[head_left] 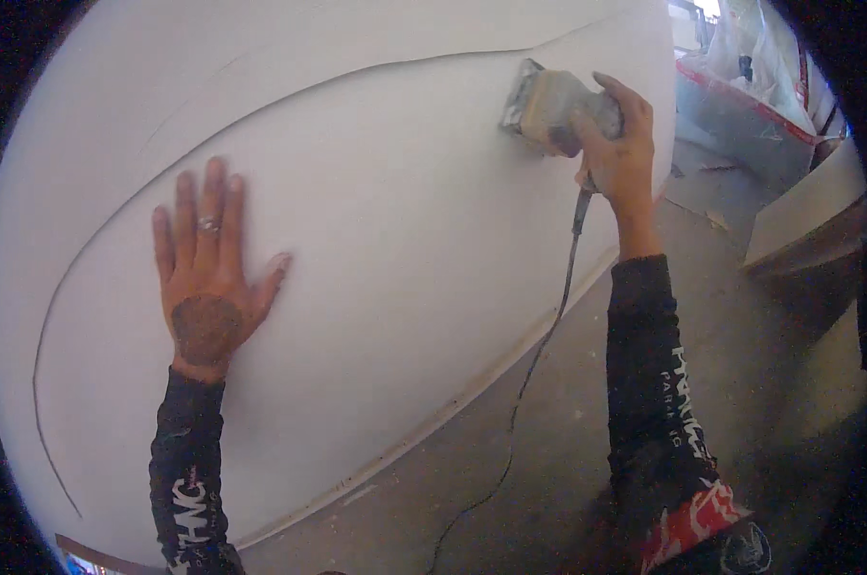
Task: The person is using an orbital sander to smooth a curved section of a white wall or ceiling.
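Observation:
My left hand [208, 264] lies flat with fingers spread on a large, smooth white panel [386, 230]. A ring sits on one finger, and a dark patch covers the back of this hand. At the panel's upper right, my right hand [620, 144] is wrapped round a dusty, yellowish electric sander [553, 105]. The sander's flat pad faces the white surface; whether it touches there I cannot tell. From the sander's rear a dark power cord [563, 297] hangs over the panel's lower edge. A curved dark crease line [290, 99] arcs across the panel above both hands.
Below the panel's edge [424, 426] lies a grey floor [510, 498], where the cord trails. At the upper right stands a pale, red-edged bin-like object [740, 115] with clear plastic sheeting over it. A curved pale panel piece [807, 211] rests nearer on the right.

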The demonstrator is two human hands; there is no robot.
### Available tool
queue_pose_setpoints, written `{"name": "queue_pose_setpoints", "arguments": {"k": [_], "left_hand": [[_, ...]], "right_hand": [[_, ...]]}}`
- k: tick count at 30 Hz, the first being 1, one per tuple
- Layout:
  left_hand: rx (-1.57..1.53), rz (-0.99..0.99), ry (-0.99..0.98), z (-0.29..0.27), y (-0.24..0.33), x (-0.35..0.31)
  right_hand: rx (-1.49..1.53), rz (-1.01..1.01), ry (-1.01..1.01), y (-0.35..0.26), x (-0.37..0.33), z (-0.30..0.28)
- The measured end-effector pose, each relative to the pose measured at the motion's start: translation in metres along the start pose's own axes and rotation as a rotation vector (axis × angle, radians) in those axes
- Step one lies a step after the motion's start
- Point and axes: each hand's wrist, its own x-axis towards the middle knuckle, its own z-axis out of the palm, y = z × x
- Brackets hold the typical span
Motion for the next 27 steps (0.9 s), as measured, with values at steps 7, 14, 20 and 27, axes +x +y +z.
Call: {"name": "queue_pose_setpoints", "arguments": {"k": [7, 14, 20, 27], "left_hand": [[-0.049, 0.154, -0.072, 0.0, 0.036, 0.056], [-0.099, 0.205, -0.113, 0.003, 0.073, 0.121], [-0.032, 0.141, -0.114, 0.039, 0.128, 0.127], [0.07, -0.067, -0.032, 0.031, 0.171, 0.079]], "right_hand": [[-0.042, 0.516, 0.23, 0.039, -0.016, 0.002], [-0.13, 0.362, 0.304, 0.015, -0.013, -0.005], [-0.085, 0.096, 0.28, 0.028, -0.003, -0.009], [0.018, -0.087, 0.196, -0.009, -0.035, -0.034]]}}
